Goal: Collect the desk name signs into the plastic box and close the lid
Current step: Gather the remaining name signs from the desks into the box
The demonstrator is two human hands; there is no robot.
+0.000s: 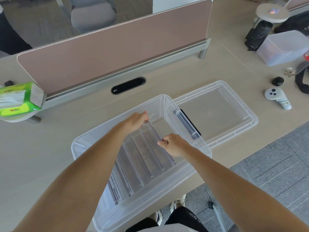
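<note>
A clear plastic box (168,104) sits open on the desk in front of me. Inside it, several clear acrylic desk name signs (143,158) lie in a row, leaning side by side. My left hand (136,120) pinches the far end of the rightmost sign (154,131), and my right hand (173,144) pinches its near part. Both hands are inside the box. The box's clear lid (217,113) lies flat on the desk just right of the box, touching its side.
A pink divider panel (113,47) runs along the back with a cable slot (127,85). A green tissue pack (18,97) is at far left. At right lie a white controller (276,97), a black cap (277,81) and another plastic tub (284,47). The desk edge drops to grey carpet.
</note>
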